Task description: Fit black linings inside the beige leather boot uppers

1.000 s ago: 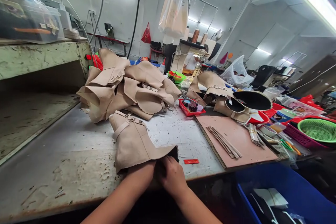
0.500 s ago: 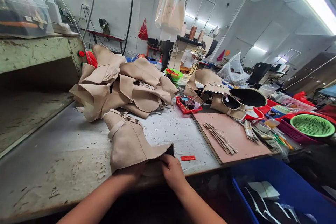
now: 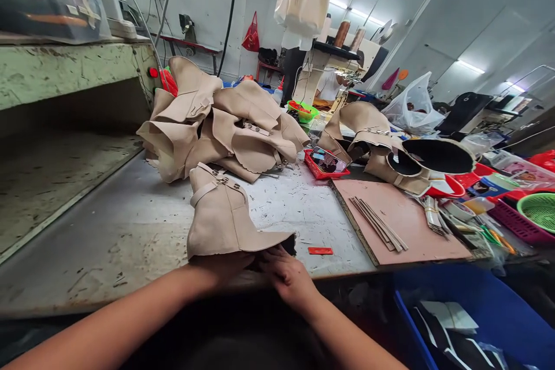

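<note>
White-walled, strip-lit workshop. One scarred grey desk (image 3: 108, 243) carries one heap of uppers (image 3: 217, 121), one pink board (image 3: 403, 225) and, at its near edge, one beige boot (image 3: 221, 222). The right hand (image 3: 287, 278) fingers pinch its toe; the left hand (image 3: 222, 266) fingers hide beneath, grip unclear.

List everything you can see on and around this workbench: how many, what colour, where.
boot: one, beige, table's front edge, at the hands
boot pile: several, beige, behind it, left
lined boots: a few, beige with black inside, back right
tray: one, red, between pile and lined boots
board: one, pink, right of the boot
strips: several, greyish, on the board
tag: one, red, by the board's corner
basket: one, green, far right
bin: one, blue, below the table, right
table: one, grey, under everything
left hand: one, at the boot's lower edge
right hand: one, on the boot's lower edge
</note>
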Tool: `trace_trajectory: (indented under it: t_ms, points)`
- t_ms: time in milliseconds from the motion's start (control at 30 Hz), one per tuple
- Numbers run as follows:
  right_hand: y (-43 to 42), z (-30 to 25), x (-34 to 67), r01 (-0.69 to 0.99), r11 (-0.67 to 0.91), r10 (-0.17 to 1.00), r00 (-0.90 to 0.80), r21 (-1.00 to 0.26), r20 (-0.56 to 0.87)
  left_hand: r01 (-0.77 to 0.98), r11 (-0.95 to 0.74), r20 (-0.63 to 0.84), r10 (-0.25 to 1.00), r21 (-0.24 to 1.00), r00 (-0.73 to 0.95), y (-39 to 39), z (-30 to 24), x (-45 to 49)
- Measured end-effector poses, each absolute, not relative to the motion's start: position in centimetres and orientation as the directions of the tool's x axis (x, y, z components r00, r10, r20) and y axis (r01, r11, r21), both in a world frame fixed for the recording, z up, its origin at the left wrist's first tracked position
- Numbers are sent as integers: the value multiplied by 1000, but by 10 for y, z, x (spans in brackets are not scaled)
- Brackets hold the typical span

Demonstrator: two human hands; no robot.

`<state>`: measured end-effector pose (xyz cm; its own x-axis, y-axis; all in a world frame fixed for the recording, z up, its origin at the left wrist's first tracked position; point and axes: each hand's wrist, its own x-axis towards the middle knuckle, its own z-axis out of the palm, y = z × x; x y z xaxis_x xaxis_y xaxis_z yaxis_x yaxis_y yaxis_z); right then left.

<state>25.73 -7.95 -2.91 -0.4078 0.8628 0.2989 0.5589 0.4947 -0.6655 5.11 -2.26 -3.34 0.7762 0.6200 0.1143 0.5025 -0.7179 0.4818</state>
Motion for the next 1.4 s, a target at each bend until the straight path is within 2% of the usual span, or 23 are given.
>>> trace_trajectory:
  t_ms: [67,133,233,367,433,533,667,767,867,967,1133,1267,1400]
  points:
    - [-80,-24,260,535,477,857,-459,-698,234,451,-747,94,559,489,824,-28,-30,39]
    - [-79,-18,266,458,400,867,-469,-794,167,383,-788,87,478,483,874,-32,-28,23]
    - [-73,-14,274,340,272,922,-360,-900,143,317,-826,70,392,465,917,-37,-22,4]
    - [-72,-22,277,372,255,957,-232,-892,177,375,-802,-44,402,466,915,-44,-4,-5]
    - [-78,-26,274,448,332,933,-287,-830,218,416,-798,-75,429,436,900,-47,6,-4]
    - [-91,-28,266,588,491,868,-396,-643,300,538,-769,-86,545,345,834,-54,14,8]
    - [-102,-29,258,688,581,810,-432,-435,396,679,-690,-105,678,249,728,-65,14,41]
    - [-106,-32,259,723,611,772,-454,-323,445,657,-698,-118,654,285,747,-71,8,60]
    - [-111,-32,268,677,677,712,-504,-288,488,638,-712,-168,619,293,767,-71,4,60]
    - [-116,-23,279,628,696,708,-522,-348,476,625,-711,-156,612,322,776,-69,1,53]
    - [-113,-9,267,597,593,793,-312,-541,524,634,-639,-57,683,435,728,-81,-7,67]
    - [-95,-27,242,573,544,816,-192,-612,545,616,-548,61,773,566,632,-89,-17,72]
    - [-84,-43,238,589,515,833,-173,-623,525,632,-572,30,753,523,658,-76,-16,46]
